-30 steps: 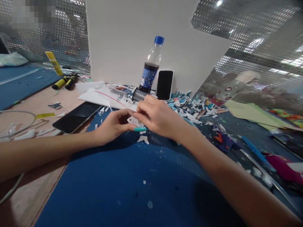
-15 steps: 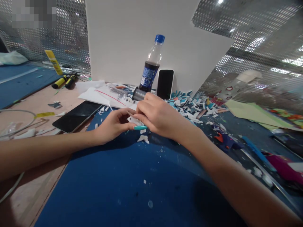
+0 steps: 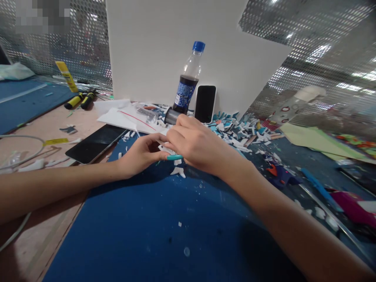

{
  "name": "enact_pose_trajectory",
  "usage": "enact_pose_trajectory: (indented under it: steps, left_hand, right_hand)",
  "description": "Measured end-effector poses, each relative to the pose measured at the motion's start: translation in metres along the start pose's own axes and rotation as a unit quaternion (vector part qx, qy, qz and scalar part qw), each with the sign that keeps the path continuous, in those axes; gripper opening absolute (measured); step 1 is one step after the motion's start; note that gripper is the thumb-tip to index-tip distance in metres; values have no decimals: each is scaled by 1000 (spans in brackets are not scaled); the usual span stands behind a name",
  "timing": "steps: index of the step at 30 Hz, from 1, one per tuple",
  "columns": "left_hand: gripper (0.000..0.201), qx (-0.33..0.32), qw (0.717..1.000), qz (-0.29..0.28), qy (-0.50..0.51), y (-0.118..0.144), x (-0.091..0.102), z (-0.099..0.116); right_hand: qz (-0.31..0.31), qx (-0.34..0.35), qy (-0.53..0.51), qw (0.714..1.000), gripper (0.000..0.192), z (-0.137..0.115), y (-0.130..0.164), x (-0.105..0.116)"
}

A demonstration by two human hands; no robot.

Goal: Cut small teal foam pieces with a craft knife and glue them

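My left hand (image 3: 140,154) is closed in a pinch on a small white-and-teal piece (image 3: 174,157) with a rounded teal edge. My right hand (image 3: 196,145) meets it from the other side, its fingertips pressed together at the top of the same piece. Whether a small tool sits in those fingers is hidden. Just below the hands, a white tail-shaped scrap (image 3: 178,171) lies on the blue mat (image 3: 132,235).
Behind the hands a cola bottle (image 3: 185,88) leans beside an upright phone (image 3: 205,103). White and teal offcuts (image 3: 235,133) are heaped to the right. A dark phone (image 3: 96,143) lies left, near yellow-black pliers (image 3: 79,100). A purple-orange tool (image 3: 282,175) lies right.
My right fingers have shifted slightly, and the thin pale edge that stuck up between the hands is less visible. Both hands stay on the piece.
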State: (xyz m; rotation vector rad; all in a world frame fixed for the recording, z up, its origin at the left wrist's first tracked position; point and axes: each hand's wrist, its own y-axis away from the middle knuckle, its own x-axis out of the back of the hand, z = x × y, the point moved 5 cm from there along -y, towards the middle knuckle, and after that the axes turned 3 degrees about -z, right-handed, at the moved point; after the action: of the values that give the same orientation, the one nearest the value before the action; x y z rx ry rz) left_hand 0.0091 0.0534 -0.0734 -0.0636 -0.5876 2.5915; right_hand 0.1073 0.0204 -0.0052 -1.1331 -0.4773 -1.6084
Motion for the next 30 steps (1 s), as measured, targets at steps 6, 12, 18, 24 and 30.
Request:
enact_pose_trajectory:
  steps: [6,12,18,24,30]
  left_hand:
    - [36,30,999,-6,-21,1,0,-2]
    - [32,26,1000,-7,-4,0,1,-3]
    - [24,47,998,3,34,1,0,-3]
    - [26,55,998,14,37,1,0,-4]
    - [26,55,998,4,21,1,-1,-5]
  right_hand:
    - [7,14,10,1000,37,-3,-1,0]
    - [25,16,-6,1000,36,-1,0,1]
    - [16,9,-9,1000,34,-1,-1,-1]
    - [7,15,-5,1000,35,-2,-1,0]
    - [-15,9,-17,1000,36,-2,-2,0]
